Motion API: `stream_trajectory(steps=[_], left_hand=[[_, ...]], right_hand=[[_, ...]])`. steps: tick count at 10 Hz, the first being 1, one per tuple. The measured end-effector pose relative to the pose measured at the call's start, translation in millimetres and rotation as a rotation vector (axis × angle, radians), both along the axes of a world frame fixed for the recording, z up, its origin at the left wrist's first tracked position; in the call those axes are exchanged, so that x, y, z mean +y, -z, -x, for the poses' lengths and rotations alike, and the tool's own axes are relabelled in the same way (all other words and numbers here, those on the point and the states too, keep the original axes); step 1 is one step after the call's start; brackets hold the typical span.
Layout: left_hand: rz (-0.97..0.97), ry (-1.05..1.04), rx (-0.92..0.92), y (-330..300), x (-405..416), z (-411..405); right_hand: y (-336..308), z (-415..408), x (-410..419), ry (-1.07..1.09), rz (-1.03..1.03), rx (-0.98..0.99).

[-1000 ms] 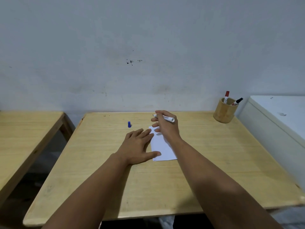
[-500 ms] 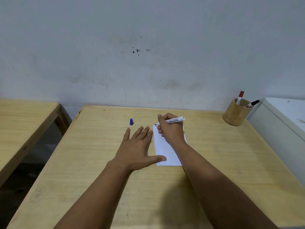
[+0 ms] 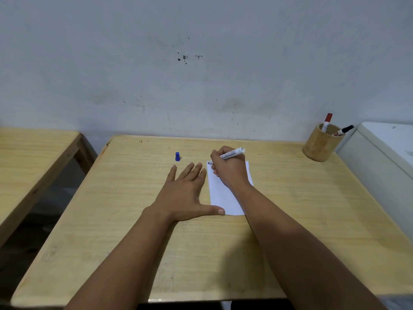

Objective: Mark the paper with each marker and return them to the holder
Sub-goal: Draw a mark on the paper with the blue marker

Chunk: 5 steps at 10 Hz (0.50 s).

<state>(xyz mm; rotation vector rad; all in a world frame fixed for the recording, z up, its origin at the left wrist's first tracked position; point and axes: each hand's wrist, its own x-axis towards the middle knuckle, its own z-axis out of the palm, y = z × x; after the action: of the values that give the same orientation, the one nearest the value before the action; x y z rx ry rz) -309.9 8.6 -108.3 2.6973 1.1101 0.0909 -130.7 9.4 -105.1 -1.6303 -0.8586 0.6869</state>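
A white sheet of paper lies in the middle of the wooden table. My right hand rests on the sheet's far end and grips an uncapped white marker, its tip touching the paper's top left corner. My left hand lies flat with fingers spread, the thumb pressing the paper's near left corner. A blue cap stands on the table beyond my left hand. At the far right corner a round wooden holder holds a red-capped marker and a black-capped marker.
A second wooden table stands to the left across a gap. A white cabinet or appliance sits against the table's right side. A stained pale wall runs directly behind the table.
My right hand has turned the marker tip down and lowered it onto the paper's top left corner. My left hand spread flatter, thumb holding the sheet. The camera tilted down slightly.
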Motion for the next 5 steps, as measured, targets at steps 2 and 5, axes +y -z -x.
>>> stream_trajectory(steps=[2, 5], left_hand=[[0.002, -0.002, 0.0, -1.0, 0.1, -0.2], [0.005, 0.001, -0.051, -4.2, -4.3, 0.5]], right_hand=[[0.9, 1.4, 2.6, -0.012, 0.004, -0.048], [1.6, -2.4, 4.0, 0.029, -0.06, 0.092]])
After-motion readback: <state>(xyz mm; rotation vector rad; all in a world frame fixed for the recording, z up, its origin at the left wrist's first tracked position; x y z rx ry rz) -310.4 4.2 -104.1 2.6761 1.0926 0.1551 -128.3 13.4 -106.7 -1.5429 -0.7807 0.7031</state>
